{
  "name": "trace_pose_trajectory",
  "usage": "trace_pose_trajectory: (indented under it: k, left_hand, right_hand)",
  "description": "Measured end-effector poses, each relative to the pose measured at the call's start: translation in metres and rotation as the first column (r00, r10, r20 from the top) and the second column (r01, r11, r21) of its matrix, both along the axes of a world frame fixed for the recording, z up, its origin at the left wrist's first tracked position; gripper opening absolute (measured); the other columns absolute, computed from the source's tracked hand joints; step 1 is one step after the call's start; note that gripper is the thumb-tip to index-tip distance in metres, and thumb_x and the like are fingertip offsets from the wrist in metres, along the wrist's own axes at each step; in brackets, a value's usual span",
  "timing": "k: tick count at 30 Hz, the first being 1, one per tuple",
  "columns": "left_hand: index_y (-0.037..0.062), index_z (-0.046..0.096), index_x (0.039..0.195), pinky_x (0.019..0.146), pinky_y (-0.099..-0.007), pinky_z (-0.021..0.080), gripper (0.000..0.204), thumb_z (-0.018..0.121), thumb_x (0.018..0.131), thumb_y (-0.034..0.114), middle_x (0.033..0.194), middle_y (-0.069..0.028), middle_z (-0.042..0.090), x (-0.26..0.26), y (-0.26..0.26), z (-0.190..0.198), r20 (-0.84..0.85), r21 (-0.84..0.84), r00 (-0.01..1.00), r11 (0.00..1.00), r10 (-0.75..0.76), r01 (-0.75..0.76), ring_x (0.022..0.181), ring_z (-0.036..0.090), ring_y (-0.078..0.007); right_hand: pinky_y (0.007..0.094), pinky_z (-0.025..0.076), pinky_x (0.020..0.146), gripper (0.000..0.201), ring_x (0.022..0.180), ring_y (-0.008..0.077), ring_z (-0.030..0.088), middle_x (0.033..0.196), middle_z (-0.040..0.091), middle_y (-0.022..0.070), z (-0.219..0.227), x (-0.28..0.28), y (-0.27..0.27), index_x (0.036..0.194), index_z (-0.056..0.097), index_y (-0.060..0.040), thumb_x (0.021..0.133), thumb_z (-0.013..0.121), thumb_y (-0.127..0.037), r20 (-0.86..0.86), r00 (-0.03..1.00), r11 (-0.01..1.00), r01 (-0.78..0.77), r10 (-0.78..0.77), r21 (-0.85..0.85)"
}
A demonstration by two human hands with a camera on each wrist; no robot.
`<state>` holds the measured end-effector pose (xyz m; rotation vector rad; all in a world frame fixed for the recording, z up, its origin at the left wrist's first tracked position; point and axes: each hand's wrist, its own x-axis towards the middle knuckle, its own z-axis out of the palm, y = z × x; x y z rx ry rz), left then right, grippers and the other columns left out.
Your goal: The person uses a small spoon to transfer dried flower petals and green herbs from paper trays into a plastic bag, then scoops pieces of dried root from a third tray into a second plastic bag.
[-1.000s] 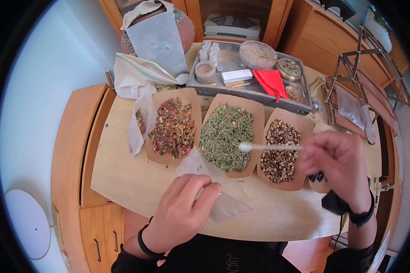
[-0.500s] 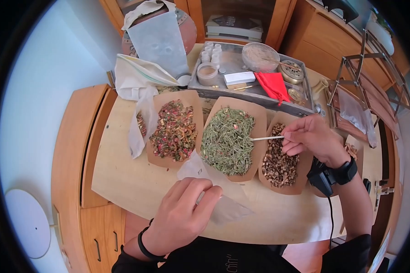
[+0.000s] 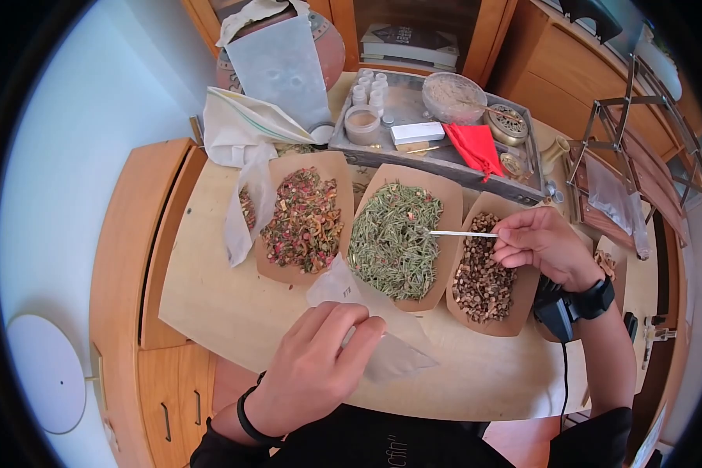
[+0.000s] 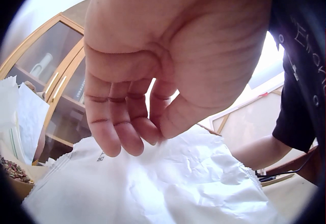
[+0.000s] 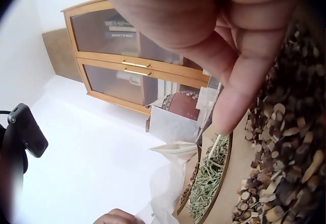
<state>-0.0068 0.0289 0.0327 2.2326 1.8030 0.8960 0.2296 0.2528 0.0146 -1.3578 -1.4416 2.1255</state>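
Observation:
My left hand (image 3: 316, 363) pinches the top edge of a translucent white bag (image 3: 394, 355) at the table's front; in the left wrist view the crinkled bag (image 4: 168, 183) spreads below the fingertips. Between thumb and fingers, my right hand (image 3: 546, 246) holds a slim pale stick (image 3: 464, 234) level, pointing left. Its far tip lies at the right side of the green dried herb (image 3: 394, 242) in the middle paper tray (image 3: 452, 199). Beneath the right hand are brown chopped pieces (image 3: 480, 281) in another tray. The right wrist view shows the stick (image 5: 215, 146) against the green herb.
A paper tray of reddish dried petals (image 3: 300, 226) stands at left, beside a cloth pouch (image 3: 238, 129). Behind, a grey tray (image 3: 398, 160) carries small bottles, a bowl (image 3: 454, 97) and a red pouch (image 3: 476, 148). A folding metal frame (image 3: 624, 132) rises at right.
My right hand has moved left and slightly up with the stick, whose rounded end showed over the herb a second ago. The left hand stays on the bag.

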Motion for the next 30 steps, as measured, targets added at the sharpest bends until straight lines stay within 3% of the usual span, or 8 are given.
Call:
trace_pose_trajectory:
  k: [11,16,21,24,25,28,30]
  left_hand:
    - [-0.0006,0.060,0.090,0.062,-0.0372,0.048,0.019,0.067,0.073,-0.005,0.085,-0.0118,0.054,0.000,-0.001,-0.002,0.014,0.000,1.000,1.000,0.003,-0.003,0.073,0.057,-0.0290]
    - [-0.0028,0.058,0.097,0.067,-0.0342,0.050,0.028,0.061,0.068,-0.003,0.091,-0.0116,0.053,-0.003,-0.003,-0.001,-0.050,-0.022,0.998,0.999,-0.045,0.044,0.078,0.057,-0.0261]
    - [-0.0029,0.058,0.096,0.067,-0.0341,0.050,0.028,0.061,0.069,-0.002,0.091,-0.0118,0.053,-0.003,-0.003,-0.001,-0.059,-0.015,0.997,0.999,-0.049,0.048,0.078,0.057,-0.0262]
    - [-0.0020,0.059,0.093,0.064,-0.0354,0.049,0.022,0.064,0.071,-0.003,0.088,-0.0119,0.054,0.000,-0.002,0.000,-0.018,-0.003,1.000,1.000,-0.025,0.025,0.075,0.058,-0.0272]
    - [-0.0010,0.061,0.089,0.061,-0.0366,0.048,0.018,0.066,0.073,-0.004,0.085,-0.0120,0.054,0.000,-0.002,0.000,0.020,0.002,1.000,1.000,-0.002,0.002,0.073,0.058,-0.0281]
    - [-0.0010,0.061,0.089,0.061,-0.0364,0.048,0.018,0.066,0.073,-0.004,0.086,-0.0121,0.055,-0.001,-0.002,0.000,0.013,0.006,1.000,1.000,-0.006,0.006,0.072,0.058,-0.0284]
    - [-0.0006,0.061,0.089,0.061,-0.0366,0.048,0.018,0.066,0.072,-0.004,0.085,-0.0120,0.054,-0.001,-0.001,-0.001,0.018,0.000,1.000,1.000,-0.010,0.010,0.072,0.058,-0.0286]
  right_hand:
    - [0.0281,0.060,0.067,0.017,0.073,0.0197,0.070,0.084,0.068,0.0143,0.030,0.000,-0.013,0.101,0.062,0.0084,0.090,0.062,-0.005,0.006,1.000,0.999,0.006,-0.006,0.047]
    - [0.0283,0.060,0.063,0.012,0.071,0.0194,0.070,0.080,0.067,0.0132,0.070,-0.007,-0.044,0.096,0.064,0.0086,0.090,0.060,-0.001,0.112,0.989,0.988,-0.110,0.097,0.110]
    - [0.0260,0.059,0.060,0.009,0.066,0.0189,0.070,0.078,0.067,0.0126,0.079,-0.013,-0.077,0.095,0.064,0.0084,0.089,0.059,0.003,0.122,0.984,0.981,-0.142,0.126,0.132]
    - [0.0250,0.058,0.065,0.010,0.072,0.0153,0.069,0.078,0.067,0.0108,0.084,-0.013,-0.095,0.096,0.064,0.0078,0.090,0.058,0.003,0.203,0.969,0.879,-0.217,0.141,0.424]
    - [0.0250,0.058,0.065,0.010,0.072,0.0153,0.069,0.078,0.067,0.0108,0.089,-0.013,-0.098,0.096,0.064,0.0078,0.090,0.058,0.003,0.204,0.969,0.879,-0.218,0.142,0.425]
    - [0.0236,0.056,0.063,0.009,0.068,0.0117,0.067,0.073,0.065,0.0068,0.092,-0.013,-0.097,0.092,0.064,0.0077,0.089,0.057,0.005,0.178,0.984,0.867,-0.108,0.023,0.486]
    - [0.0227,0.055,0.061,0.010,0.066,0.0111,0.066,0.073,0.065,0.0067,0.082,-0.011,-0.079,0.091,0.064,0.0078,0.089,0.055,0.005,0.194,0.974,0.733,-0.048,-0.116,0.678]
